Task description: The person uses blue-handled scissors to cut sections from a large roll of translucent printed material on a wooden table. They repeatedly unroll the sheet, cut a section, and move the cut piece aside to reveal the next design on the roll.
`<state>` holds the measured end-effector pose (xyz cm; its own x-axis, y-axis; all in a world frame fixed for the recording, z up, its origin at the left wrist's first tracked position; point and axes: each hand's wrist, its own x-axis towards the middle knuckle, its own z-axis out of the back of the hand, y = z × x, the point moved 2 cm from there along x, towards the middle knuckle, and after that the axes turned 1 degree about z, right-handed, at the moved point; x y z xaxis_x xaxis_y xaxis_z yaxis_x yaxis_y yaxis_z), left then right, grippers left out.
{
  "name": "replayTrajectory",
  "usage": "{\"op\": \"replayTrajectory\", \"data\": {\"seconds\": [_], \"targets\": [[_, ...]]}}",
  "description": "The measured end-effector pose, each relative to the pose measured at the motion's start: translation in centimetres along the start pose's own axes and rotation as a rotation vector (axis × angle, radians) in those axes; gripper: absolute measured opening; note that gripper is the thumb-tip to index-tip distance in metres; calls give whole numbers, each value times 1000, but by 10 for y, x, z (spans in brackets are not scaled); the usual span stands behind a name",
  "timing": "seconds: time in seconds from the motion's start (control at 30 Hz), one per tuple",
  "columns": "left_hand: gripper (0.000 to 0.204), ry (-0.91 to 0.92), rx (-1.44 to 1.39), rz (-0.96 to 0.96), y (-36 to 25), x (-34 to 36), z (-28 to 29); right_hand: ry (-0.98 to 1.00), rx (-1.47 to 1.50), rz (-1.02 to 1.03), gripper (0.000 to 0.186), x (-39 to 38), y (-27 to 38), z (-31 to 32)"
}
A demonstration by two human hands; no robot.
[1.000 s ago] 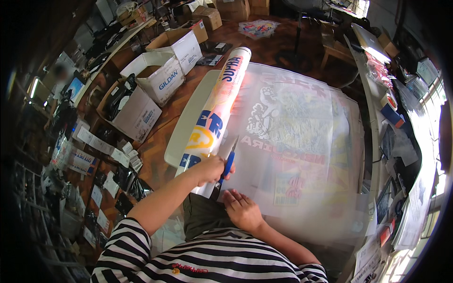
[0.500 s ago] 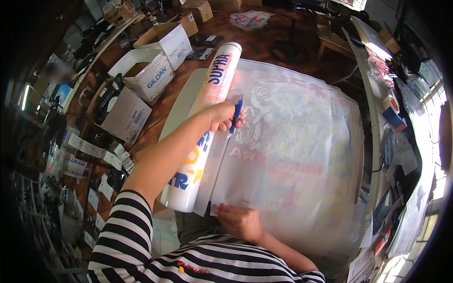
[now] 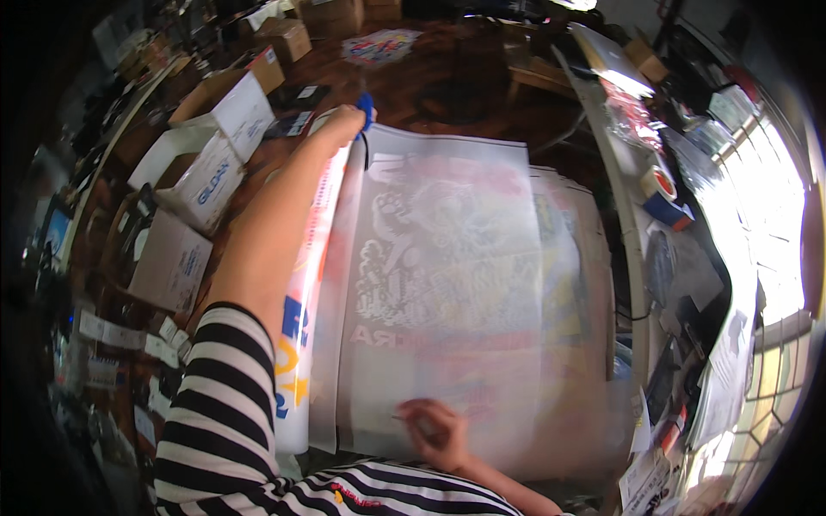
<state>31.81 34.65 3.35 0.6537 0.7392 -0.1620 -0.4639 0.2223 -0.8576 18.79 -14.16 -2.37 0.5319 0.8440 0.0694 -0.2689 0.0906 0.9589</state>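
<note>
At the far end of a long white roll (image 3: 299, 344) with colored lettering, my left hand (image 3: 344, 125) is closed on a slim blue tool (image 3: 366, 112), whose exact kind is unclear. A dark curved strip hangs just below that tool. My left forearm lies along the roll and covers much of it. Right of the roll, a translucent sheet (image 3: 413, 353) with a pale mirrored print is spread on the table. Above the sheet's near part, my right hand (image 3: 437, 434) has bent fingers and is blurred; whether it holds anything cannot be made out.
Other printed sheets (image 3: 576, 249) lie under and right of the translucent one. Open cartons (image 3: 202, 185) stand on the left floor. Along the right runs a cluttered bench (image 3: 632, 249) with a tape roll (image 3: 661, 182). A colorful printed sheet (image 3: 379, 47) lies on the far floor.
My left hand has moved from the middle of the roll to its far end with the blue tool. My right hand has left the sheet's near edge. The view has shifted rightward.
</note>
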Motion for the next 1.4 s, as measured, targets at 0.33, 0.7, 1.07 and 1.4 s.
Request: {"op": "replayTrajectory", "data": {"seconds": [0.33, 0.7, 1.07, 1.4], "targets": [[10, 126, -111, -444, 4, -218, 37, -487, -1035, -538, 69, 2, 18, 83], [47, -170, 500, -276, 94, -496, 103, -769, -1067, -423, 25, -11, -13, 176], [52, -337, 1020, -434, 104, -548, 44, -387, -964, -62, 25, 26, 19, 84], [57, -682, 1011, -631, 143, -544, 33, 82, 196, -794, 35, 133, 22, -110]]}}
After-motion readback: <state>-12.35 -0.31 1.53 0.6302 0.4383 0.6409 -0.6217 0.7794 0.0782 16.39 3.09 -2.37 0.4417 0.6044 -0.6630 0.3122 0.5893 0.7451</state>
